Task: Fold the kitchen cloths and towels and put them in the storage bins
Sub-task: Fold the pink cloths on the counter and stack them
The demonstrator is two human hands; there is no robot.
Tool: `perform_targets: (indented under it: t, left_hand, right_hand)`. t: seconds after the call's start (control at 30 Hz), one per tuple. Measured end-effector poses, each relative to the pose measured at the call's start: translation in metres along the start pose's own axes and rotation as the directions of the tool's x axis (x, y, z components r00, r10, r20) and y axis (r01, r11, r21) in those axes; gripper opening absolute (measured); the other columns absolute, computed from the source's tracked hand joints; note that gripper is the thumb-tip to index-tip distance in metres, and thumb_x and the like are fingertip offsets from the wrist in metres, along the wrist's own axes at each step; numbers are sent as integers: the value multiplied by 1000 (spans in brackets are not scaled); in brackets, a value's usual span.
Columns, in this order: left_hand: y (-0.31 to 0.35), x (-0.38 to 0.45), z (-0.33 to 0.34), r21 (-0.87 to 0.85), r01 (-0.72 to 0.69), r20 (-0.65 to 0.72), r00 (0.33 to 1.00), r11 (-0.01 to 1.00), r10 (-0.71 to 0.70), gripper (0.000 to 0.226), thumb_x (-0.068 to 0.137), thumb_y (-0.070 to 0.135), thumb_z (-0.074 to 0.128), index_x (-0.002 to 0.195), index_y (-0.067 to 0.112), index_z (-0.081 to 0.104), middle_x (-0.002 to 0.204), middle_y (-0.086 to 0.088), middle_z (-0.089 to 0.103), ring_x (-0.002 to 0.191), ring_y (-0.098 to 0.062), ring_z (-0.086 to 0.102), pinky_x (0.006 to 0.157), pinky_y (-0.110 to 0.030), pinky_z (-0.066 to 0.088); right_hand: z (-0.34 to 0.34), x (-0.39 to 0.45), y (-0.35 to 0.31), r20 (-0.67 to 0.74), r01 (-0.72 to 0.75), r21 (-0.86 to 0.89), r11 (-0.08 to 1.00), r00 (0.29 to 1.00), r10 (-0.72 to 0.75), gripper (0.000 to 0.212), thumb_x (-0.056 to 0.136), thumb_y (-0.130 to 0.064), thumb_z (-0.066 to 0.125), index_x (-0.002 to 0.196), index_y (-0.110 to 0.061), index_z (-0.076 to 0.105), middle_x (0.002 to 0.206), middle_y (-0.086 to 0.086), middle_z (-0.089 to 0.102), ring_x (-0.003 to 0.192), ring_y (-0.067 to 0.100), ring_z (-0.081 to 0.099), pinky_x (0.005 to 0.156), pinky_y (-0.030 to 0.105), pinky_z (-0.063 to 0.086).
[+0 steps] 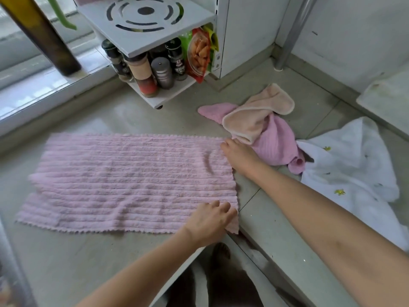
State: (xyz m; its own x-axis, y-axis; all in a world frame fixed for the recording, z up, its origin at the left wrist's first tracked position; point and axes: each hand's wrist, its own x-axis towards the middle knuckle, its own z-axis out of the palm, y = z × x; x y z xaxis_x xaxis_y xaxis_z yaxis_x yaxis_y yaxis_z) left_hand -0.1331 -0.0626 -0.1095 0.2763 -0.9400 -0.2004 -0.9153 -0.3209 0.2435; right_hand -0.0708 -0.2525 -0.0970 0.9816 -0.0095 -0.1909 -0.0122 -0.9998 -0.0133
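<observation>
A pink ribbed towel (124,180) lies spread flat on the grey countertop (66,262). My left hand (210,220) grips its near right corner, fingers curled over the edge. At the far right corner my right hand (238,154) pinches the towel's edge. Just right of that hand lies a crumpled heap: a peach cloth (259,116) on top of a pink cloth (276,142). A white cloth with small yellow prints (354,173) lies rumpled further right.
A white spice rack (146,29) with several jars (143,74) and a snack packet (199,54) stands behind the towel. A dark bottle (44,36) stands at the back left by the window. The counter's inner corner edge (243,235) runs near my left hand.
</observation>
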Motion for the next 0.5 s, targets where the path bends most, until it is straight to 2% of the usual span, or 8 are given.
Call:
perform_targets:
  t: [0.07, 0.13, 0.2, 0.27, 0.33, 0.43, 0.5]
  left_hand:
    - [4, -4, 3, -110, -5, -43, 999, 994, 1, 18, 78, 12, 60, 96, 17, 63, 83, 0, 62, 68, -23, 60, 44, -27, 39]
    - [7, -7, 12, -184, -1, -80, 997, 983, -14, 12, 80, 12, 58, 88, 18, 65, 77, 3, 63, 63, -21, 60, 42, -28, 45]
    - [11, -8, 18, -202, -8, -121, 993, 979, -17, 12, 83, 15, 55, 87, 19, 65, 78, 3, 63, 64, -22, 61, 44, -30, 46]
    - [16, -8, 18, -243, 14, -106, 993, 970, -41, 21, 89, 19, 46, 96, 21, 65, 84, 3, 63, 72, -22, 61, 50, -35, 48]
    - [20, -6, 18, -267, 30, -121, 991, 963, -64, 31, 91, 31, 35, 98, 22, 64, 88, 4, 62, 76, -20, 61, 53, -38, 50]
    - [26, -7, 22, -202, 61, -233, 966, 977, -109, 27, 79, 45, 46, 88, 23, 56, 81, 9, 57, 68, -14, 59, 44, -28, 46]
    - [33, -5, 24, -95, 110, -184, 975, 989, -126, 41, 65, 55, 60, 91, 24, 51, 81, 10, 53, 65, -11, 55, 42, -24, 41]
  right_hand:
    - [0, 5, -2, 14, -2, 10, 1000, 1000, 2, 37, 86, 9, 41, 121, 0, 47, 126, 15, 47, 113, 30, 49, 81, 38, 41]
    - [1, 9, -2, 13, -2, 22, 1000, 1000, 2, 34, 86, 9, 40, 117, 0, 51, 122, 15, 53, 112, 30, 54, 83, 38, 44]
    - [3, 9, 4, -11, -30, 10, 1000, 999, 30, 31, 85, 10, 41, 112, 0, 55, 118, 16, 57, 110, 31, 56, 85, 39, 46]
    - [6, 4, 11, -51, -76, 20, 997, 996, 77, 31, 83, 13, 43, 109, 2, 58, 115, 18, 58, 110, 32, 57, 87, 40, 47]
    - [6, -2, 14, -87, -88, 34, 996, 992, 91, 32, 81, 15, 44, 107, 4, 59, 115, 20, 56, 108, 32, 56, 81, 39, 46]
    - [1, -10, 14, -138, -22, 29, 999, 990, 26, 32, 80, 15, 44, 107, 2, 55, 116, 18, 50, 104, 33, 53, 65, 35, 35]
    - [-1, -10, 18, -137, 13, 8, 1000, 990, -12, 35, 77, 17, 44, 108, 1, 52, 117, 17, 47, 101, 32, 52, 62, 33, 31]
